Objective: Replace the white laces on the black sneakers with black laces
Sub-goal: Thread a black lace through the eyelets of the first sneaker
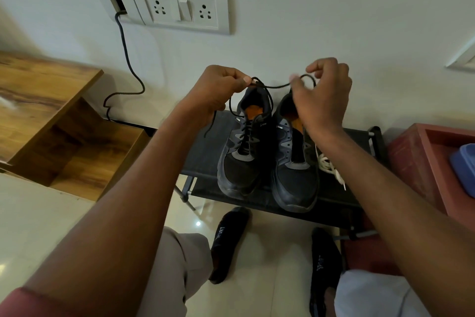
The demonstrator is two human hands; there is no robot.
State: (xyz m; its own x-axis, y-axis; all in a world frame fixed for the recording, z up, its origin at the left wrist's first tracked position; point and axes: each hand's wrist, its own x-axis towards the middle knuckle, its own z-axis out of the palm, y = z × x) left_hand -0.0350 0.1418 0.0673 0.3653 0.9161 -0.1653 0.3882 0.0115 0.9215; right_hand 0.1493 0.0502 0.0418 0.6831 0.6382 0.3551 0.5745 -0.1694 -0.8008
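In the middle of the frame my left hand (218, 86) pinches a thin black cord lace (272, 86) between thumb and forefinger, and my right hand (325, 93) holds the same lace's other stretch, a small loop of it curling by my fingers. The lace runs taut between my hands and hangs down in strands to the left black mesh sneaker with grey panels (244, 152), which is already threaded in black. One loose end dangles left of that shoe. The right black sneaker of the pair (295, 162) stands just beside it, with no lace across its tongue that I can see. Both show orange insoles and small white lettering on the tongues, too small to read. Right of the pair lies a bunched white lace (330, 166). All of this sits on a dark fabric shoe rack with metal tubes (205, 152), against the wall. At the bottom of the frame my black socks (226, 242) read "SPORT" in grey. Upper left, a white socket panel (180, 8) has a black cable (128, 59) trailing down from it
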